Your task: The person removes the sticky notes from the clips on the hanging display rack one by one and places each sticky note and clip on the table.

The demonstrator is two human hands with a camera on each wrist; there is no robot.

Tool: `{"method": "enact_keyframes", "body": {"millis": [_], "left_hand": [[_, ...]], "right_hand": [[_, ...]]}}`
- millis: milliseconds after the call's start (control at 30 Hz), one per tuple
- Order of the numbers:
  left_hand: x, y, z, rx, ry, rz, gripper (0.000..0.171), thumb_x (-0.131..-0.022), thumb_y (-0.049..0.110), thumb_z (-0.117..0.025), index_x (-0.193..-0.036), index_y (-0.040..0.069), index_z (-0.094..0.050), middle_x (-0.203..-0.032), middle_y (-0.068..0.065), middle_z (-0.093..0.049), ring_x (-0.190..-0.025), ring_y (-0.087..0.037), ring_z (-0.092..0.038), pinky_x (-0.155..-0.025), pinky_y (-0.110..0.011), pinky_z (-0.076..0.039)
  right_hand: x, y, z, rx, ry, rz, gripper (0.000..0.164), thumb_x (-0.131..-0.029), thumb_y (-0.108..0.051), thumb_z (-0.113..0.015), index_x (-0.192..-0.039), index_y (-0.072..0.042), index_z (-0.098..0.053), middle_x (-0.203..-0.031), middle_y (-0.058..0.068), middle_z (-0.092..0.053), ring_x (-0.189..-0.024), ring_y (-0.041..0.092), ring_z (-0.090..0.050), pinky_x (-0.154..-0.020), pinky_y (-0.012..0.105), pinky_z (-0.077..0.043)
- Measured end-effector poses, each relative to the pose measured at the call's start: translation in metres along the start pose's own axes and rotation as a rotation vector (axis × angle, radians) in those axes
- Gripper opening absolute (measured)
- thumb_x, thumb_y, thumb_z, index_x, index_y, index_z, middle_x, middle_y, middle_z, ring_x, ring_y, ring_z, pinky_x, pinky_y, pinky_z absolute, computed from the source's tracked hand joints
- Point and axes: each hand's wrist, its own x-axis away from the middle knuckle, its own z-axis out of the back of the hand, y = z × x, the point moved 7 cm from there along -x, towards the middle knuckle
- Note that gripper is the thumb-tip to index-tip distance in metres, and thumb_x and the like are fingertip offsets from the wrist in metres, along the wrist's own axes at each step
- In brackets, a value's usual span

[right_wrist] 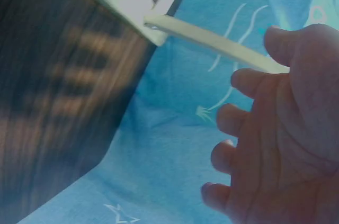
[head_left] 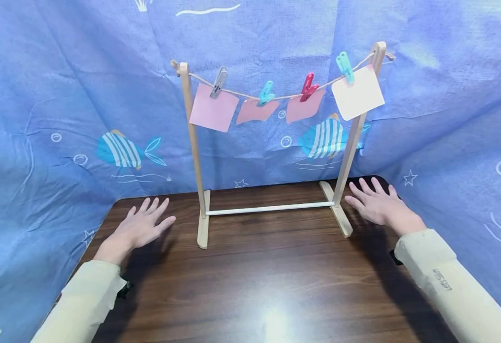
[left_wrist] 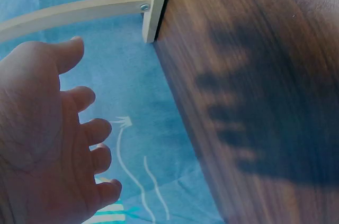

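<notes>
Wooden rack (head_left: 271,208), one — upper centre of the frame, long axis running left to right between the hands. Left hand (head_left: 140,227), left of frame: fingers spread, holding nothing. Right hand (head_left: 376,207), right of frame: likewise spread, holding nothing — the nearer, just beside the rack's right base foot (head_left: 342,221).
</notes>
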Motion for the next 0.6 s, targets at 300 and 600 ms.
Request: {"method": "enact_keyframes", "body": {"millis": [300,600], "left_hand": [[-0.003,0.011,0.014,0.003,-0.045,-0.037,0.085,-0.103,0.067,-0.032,-0.162,0.008,-0.016,-0.162,-0.031,-0.014,-0.149,-0.052,-0.003,-0.115,-0.072,-0.003],[0.003,0.032,0.050,0.183,-0.122,-0.066,0.087,-0.100,0.070,-0.037,-0.162,0.012,-0.022,-0.162,-0.024,-0.025,-0.148,-0.049,-0.019,-0.112,-0.071,-0.022]], "right_hand": [[0.000,-0.008,0.009,-0.032,-0.080,-0.007,0.083,-0.105,-0.064,-0.022,-0.161,-0.004,-0.016,-0.163,0.031,-0.007,-0.146,0.057,0.005,-0.110,0.077,-0.002],[0.005,-0.030,0.033,-0.045,-0.185,0.037,0.079,-0.106,-0.063,-0.023,-0.159,-0.004,-0.028,-0.155,0.034,-0.030,-0.142,0.061,-0.019,-0.110,0.075,-0.018]]}}
